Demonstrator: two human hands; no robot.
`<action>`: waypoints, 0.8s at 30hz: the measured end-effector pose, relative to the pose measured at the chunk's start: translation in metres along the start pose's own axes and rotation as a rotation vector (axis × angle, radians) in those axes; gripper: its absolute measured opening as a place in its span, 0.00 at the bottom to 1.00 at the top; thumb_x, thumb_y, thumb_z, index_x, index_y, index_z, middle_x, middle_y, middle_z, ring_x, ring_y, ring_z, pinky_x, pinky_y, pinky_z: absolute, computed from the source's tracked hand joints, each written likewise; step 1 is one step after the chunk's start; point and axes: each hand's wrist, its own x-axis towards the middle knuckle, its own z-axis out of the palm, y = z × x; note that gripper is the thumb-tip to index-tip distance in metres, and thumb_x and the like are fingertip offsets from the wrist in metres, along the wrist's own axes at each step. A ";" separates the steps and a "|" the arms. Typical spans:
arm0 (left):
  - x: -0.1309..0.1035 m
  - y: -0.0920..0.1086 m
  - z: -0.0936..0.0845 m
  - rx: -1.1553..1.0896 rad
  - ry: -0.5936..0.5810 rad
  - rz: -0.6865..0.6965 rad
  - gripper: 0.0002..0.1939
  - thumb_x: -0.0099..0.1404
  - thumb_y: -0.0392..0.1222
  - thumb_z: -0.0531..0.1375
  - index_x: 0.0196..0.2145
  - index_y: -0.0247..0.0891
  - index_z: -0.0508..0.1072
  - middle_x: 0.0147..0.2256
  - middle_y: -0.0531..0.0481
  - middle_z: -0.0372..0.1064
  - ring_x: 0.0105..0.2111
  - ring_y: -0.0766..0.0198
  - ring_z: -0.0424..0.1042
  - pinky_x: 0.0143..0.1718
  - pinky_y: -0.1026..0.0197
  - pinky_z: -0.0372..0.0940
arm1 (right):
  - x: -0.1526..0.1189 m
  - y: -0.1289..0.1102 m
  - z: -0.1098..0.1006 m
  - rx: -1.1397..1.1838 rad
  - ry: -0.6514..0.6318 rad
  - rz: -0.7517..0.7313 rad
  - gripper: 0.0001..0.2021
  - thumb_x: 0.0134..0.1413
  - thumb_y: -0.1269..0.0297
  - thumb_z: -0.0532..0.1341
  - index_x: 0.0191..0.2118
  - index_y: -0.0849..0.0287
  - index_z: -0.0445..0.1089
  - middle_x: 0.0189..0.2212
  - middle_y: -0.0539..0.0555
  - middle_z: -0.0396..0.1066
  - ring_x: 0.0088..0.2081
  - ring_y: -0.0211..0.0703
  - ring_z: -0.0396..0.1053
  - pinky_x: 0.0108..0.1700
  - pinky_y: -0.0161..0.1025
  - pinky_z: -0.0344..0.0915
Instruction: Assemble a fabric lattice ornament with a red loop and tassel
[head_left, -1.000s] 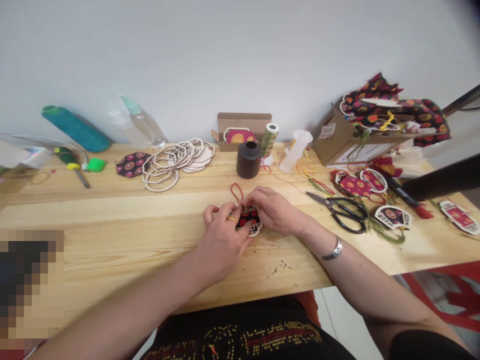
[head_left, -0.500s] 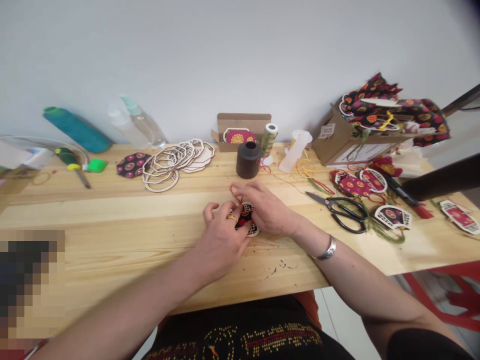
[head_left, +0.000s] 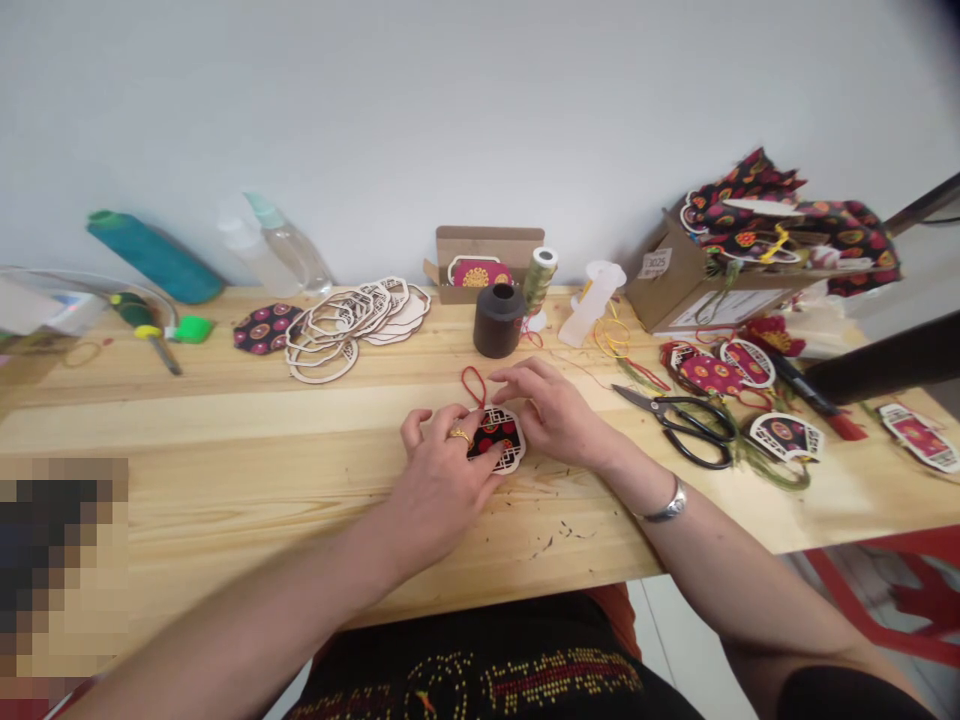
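A pendant (head_left: 508,440) with patterned dark fabric and a pale lattice frame lies on the wooden table, a red cord loop (head_left: 473,383) sticking out from its top. With thumb and fingers on the pendant's left part, my left hand (head_left: 450,470) grips it against the table and covers some of it. At the right edge of the pendant is my right hand (head_left: 551,412), its fingers bent and apart with nothing visible in them. Whether its lower side touches the frame I cannot tell.
Black scissors (head_left: 686,425) lie to the right, near finished pendants (head_left: 787,437). Behind the hands stand a black thread cone (head_left: 499,322) and a green spool (head_left: 540,280). Pale cut-out frames (head_left: 322,370) are piled at back left. A cardboard box (head_left: 660,290) of fabric stands at back right.
My right hand has drawn back to the right, off the red cord loop and the pendant's right part, so more of both shows. My left hand has stayed on the pendant.
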 end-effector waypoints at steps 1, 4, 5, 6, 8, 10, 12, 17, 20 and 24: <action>0.000 0.000 0.000 -0.001 -0.001 -0.001 0.11 0.64 0.43 0.58 0.42 0.44 0.78 0.51 0.36 0.68 0.51 0.43 0.59 0.46 0.37 0.51 | 0.000 0.000 0.000 0.001 0.003 -0.007 0.31 0.40 0.84 0.50 0.53 0.59 0.61 0.37 0.53 0.75 0.46 0.47 0.63 0.49 0.46 0.64; -0.001 0.000 0.000 -0.004 -0.010 -0.011 0.11 0.64 0.43 0.58 0.42 0.44 0.78 0.51 0.35 0.68 0.50 0.43 0.60 0.46 0.38 0.51 | -0.001 0.001 0.001 0.007 0.009 -0.028 0.31 0.38 0.85 0.50 0.52 0.60 0.61 0.39 0.54 0.74 0.45 0.46 0.63 0.48 0.44 0.64; -0.001 0.000 0.000 -0.005 -0.009 -0.013 0.11 0.64 0.43 0.58 0.42 0.44 0.78 0.51 0.35 0.68 0.50 0.43 0.60 0.47 0.38 0.51 | -0.001 0.002 0.001 0.008 0.008 -0.028 0.31 0.38 0.86 0.50 0.52 0.60 0.61 0.39 0.54 0.74 0.46 0.45 0.63 0.49 0.44 0.64; -0.001 0.000 0.000 -0.008 -0.007 -0.016 0.11 0.64 0.43 0.58 0.42 0.44 0.78 0.51 0.36 0.68 0.50 0.43 0.60 0.47 0.38 0.51 | -0.001 0.002 0.001 0.010 0.006 -0.026 0.31 0.38 0.85 0.50 0.52 0.60 0.61 0.39 0.54 0.74 0.46 0.45 0.63 0.49 0.44 0.64; 0.000 0.000 0.000 -0.019 -0.011 -0.024 0.11 0.64 0.43 0.58 0.42 0.45 0.78 0.51 0.36 0.67 0.50 0.43 0.60 0.47 0.38 0.51 | -0.001 0.002 0.001 0.014 0.000 -0.018 0.30 0.39 0.85 0.50 0.52 0.59 0.62 0.39 0.54 0.73 0.46 0.45 0.63 0.49 0.44 0.65; 0.001 0.001 -0.001 -0.033 -0.023 -0.036 0.10 0.64 0.42 0.58 0.41 0.45 0.78 0.52 0.37 0.65 0.49 0.45 0.61 0.47 0.38 0.51 | -0.001 0.003 0.001 0.020 -0.004 -0.013 0.31 0.39 0.84 0.50 0.52 0.59 0.62 0.39 0.54 0.73 0.46 0.45 0.64 0.48 0.44 0.65; 0.001 0.001 -0.002 -0.041 -0.033 -0.050 0.09 0.64 0.42 0.59 0.40 0.46 0.78 0.52 0.38 0.64 0.48 0.46 0.61 0.47 0.39 0.51 | -0.001 0.003 0.000 0.024 -0.004 -0.011 0.30 0.39 0.84 0.50 0.52 0.59 0.62 0.39 0.55 0.72 0.46 0.45 0.64 0.49 0.44 0.65; 0.000 0.000 -0.002 -0.046 -0.037 -0.076 0.09 0.62 0.43 0.61 0.40 0.47 0.78 0.51 0.40 0.62 0.49 0.45 0.59 0.46 0.40 0.50 | 0.000 0.002 -0.003 0.000 0.006 0.014 0.29 0.41 0.83 0.51 0.53 0.60 0.62 0.39 0.55 0.73 0.47 0.47 0.63 0.50 0.46 0.64; -0.001 -0.003 -0.003 -0.085 -0.054 -0.075 0.10 0.62 0.44 0.61 0.41 0.49 0.78 0.50 0.41 0.62 0.49 0.45 0.59 0.46 0.40 0.51 | 0.000 0.002 -0.006 -0.011 0.020 0.061 0.29 0.42 0.82 0.51 0.54 0.62 0.61 0.40 0.55 0.74 0.48 0.46 0.63 0.51 0.47 0.63; 0.001 -0.005 -0.004 -0.147 -0.086 -0.099 0.10 0.63 0.44 0.60 0.41 0.52 0.78 0.49 0.43 0.64 0.49 0.46 0.60 0.46 0.41 0.51 | 0.000 0.001 -0.014 -0.052 -0.013 0.184 0.28 0.43 0.82 0.51 0.54 0.64 0.60 0.42 0.58 0.74 0.47 0.46 0.66 0.49 0.46 0.64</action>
